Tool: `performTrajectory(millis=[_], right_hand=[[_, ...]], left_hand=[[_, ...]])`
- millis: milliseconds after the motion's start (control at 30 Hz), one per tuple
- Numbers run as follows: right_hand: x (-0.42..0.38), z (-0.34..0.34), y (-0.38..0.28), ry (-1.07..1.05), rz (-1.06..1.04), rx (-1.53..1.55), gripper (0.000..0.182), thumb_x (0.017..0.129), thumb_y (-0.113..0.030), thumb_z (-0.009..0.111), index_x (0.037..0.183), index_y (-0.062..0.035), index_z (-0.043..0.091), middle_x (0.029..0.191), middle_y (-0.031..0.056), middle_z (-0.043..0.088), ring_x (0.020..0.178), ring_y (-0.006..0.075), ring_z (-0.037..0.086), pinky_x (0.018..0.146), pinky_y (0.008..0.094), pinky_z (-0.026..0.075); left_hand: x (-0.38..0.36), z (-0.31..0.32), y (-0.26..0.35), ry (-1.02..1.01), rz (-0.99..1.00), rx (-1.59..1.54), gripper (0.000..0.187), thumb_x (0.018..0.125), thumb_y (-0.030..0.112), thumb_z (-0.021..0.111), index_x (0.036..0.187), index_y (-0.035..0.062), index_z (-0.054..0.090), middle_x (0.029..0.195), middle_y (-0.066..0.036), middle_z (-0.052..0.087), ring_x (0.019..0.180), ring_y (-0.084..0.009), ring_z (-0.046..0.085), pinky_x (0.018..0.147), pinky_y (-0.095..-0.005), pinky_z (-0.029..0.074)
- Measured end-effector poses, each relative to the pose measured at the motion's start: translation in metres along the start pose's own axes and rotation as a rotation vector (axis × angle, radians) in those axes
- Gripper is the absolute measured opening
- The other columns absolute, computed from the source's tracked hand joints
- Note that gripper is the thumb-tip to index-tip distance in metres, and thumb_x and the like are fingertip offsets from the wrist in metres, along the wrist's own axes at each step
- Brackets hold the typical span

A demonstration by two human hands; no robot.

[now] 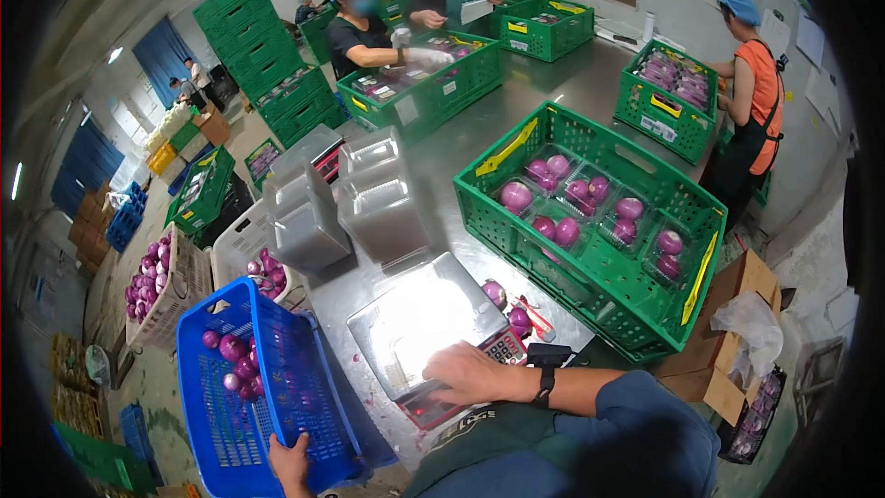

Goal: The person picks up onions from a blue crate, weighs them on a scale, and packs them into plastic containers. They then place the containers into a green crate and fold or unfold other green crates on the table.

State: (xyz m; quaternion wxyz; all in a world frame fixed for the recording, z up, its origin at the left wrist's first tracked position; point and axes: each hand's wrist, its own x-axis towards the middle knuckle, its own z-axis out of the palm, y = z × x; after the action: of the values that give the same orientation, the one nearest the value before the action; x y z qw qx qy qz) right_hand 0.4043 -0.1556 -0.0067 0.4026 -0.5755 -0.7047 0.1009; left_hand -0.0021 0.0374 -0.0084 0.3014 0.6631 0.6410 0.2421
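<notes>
On the long steel table (553,92) stands the biggest thing near the person, a green crate (599,286), w/ clear packs of red onions (567,231) in its bottom, about half filled. Left of it are stacks of empty clear trays (378,203). Below the table edge, tilted toward the person, is a blue basket (267,397) w/ loose red onions lying at its far low end. Between crate and basket sits a weighing scale (424,323); its steel pan is bare and shines strongly. Two loose onions (507,306) lie just beside the pan, at the crate side.

Left hand (290,461) grips the near rim of the blue basket, fingers closed on it. Right hand (470,373), w/ a black watch on the wrist, lies flat and relaxed on the front of the scale near the red keypad, holding nothing; if it presses a key I cannot tell.

I think good work here is to keep the basket firm so onions do not roll out, and keep the right hand off the pan, so the reading stays true.

Other people work at green crates at the far end of the table.
</notes>
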Motion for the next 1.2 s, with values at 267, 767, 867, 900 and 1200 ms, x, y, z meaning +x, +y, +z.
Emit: performTrajectory(millis=[267,767,867,900,1200], right_hand=[[-0.02,-0.029,0.016,0.156,0.086,0.064,0.017,0.082,-0.021,0.078,0.089,-0.0086,0.068,0.089,0.0089,0.067,0.088,0.0305,0.064,0.081,0.0419,0.051],[-0.024,-0.021,0.02,0.287,0.139,0.078,0.011,0.081,-0.016,0.074,0.083,-0.0078,0.068,0.082,0.0086,0.066,0.08,0.0318,0.065,0.072,0.044,0.052],[-0.016,-0.013,0.003,0.279,0.167,0.062,0.01,0.082,-0.016,0.074,0.083,-0.0082,0.068,0.081,0.0085,0.065,0.079,0.0323,0.065,0.07,0.0441,0.052],[-0.013,-0.01,-0.004,0.267,0.176,0.057,0.01,0.082,-0.016,0.074,0.083,-0.0083,0.068,0.081,0.0085,0.065,0.079,0.0324,0.065,0.069,0.0441,0.052],[0.01,0.031,-0.041,0.358,0.265,-0.012,0.011,0.078,-0.007,0.079,0.083,-0.0055,0.07,0.083,0.0108,0.069,0.08,0.0295,0.067,0.07,0.0396,0.053]], left_hand=[[0.015,-0.003,-0.021,-0.041,-0.009,0.016,0.03,0.084,0.007,0.077,0.11,-0.0029,0.065,0.092,-0.01,0.072,0.075,-0.0193,0.068,0.07,-0.0334,0.054],[0.035,-0.005,-0.051,-0.087,0.002,0.102,0.047,0.08,0.016,0.082,0.118,-0.0048,0.064,0.096,-0.011,0.072,0.084,-0.02,0.068,0.074,-0.0362,0.055],[0.04,-0.024,-0.056,-0.342,-0.129,0.275,0.059,0.085,0.032,0.084,0.124,-0.0054,0.061,0.108,-0.019,0.07,0.098,-0.0282,0.067,0.087,-0.0392,0.054],[0.034,-0.033,-0.043,-0.367,-0.145,0.267,0.058,0.085,0.033,0.084,0.122,-0.0052,0.062,0.106,-0.018,0.07,0.095,-0.0282,0.067,0.086,-0.0393,0.054],[0.1,-0.168,-0.002,-0.174,0.082,0.111,0.032,0.088,0.026,0.081,0.102,0.0028,0.064,0.083,-0.003,0.064,0.074,-0.0126,0.056,0.064,-0.033,0.048]])
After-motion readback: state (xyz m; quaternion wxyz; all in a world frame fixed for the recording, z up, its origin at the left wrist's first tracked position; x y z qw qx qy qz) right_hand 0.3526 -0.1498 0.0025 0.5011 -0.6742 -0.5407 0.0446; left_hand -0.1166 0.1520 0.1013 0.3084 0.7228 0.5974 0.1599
